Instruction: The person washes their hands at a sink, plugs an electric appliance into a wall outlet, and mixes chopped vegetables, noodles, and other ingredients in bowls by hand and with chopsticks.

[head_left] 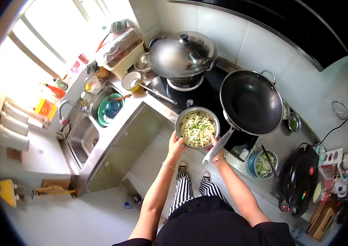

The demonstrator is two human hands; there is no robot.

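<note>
A round steel bowl (178,123) is held between my two hands at the front of the stove. Pale sliced strips with green bits (198,129) fill it. My left hand (176,144) grips the bowl's lower left side, fingers partly hidden beneath it. On the opposite side my right hand (216,148) closes on the bowl, partly covered by the grey wok handle. The black wok (251,102) sits on the stove just to the right, with nothing visible in it. Its handle (220,145) passes over my right hand; whether they touch I cannot tell.
A lidded steel pot (200,49) occupies the back left burner. A ladle (159,95) rests on a yellow bowl (129,82). Right of the wok are a bowl of shredded greens (265,164) with chopsticks and a black electric griddle (301,180). The sink (84,141) is left.
</note>
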